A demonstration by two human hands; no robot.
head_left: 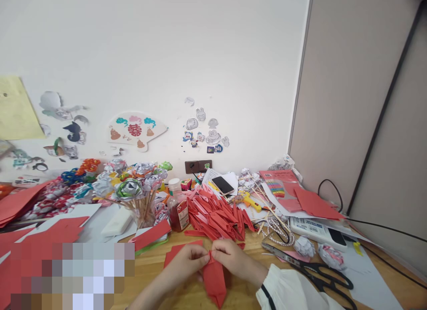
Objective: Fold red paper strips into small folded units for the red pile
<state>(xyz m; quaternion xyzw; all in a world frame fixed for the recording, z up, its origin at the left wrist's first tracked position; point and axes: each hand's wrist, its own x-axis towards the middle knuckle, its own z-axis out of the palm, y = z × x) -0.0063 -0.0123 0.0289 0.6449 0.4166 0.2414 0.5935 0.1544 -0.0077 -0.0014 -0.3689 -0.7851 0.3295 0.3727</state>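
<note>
A folded red paper piece (214, 281) hangs over the wooden desk (156, 274) near its front edge, pointed end toward me. My left hand (188, 260) pinches its top edge from the left. My right hand (231, 256), in a white sleeve, pinches the same top edge from the right. The fingertips of both hands meet at the fold. Just behind my hands lies a heap of folded red paper pieces (213, 214). A flat red sheet (176, 252) lies under my left hand.
Black scissors (313, 270) lie at the right. A red-filled bottle (177, 210), a jar of paper roses on sticks (136, 194), a phone (222, 184), a yellow glue gun (250, 202), crumpled paper balls (328, 254) and red sheets (50, 232) crowd the desk. Cables run along the right wall.
</note>
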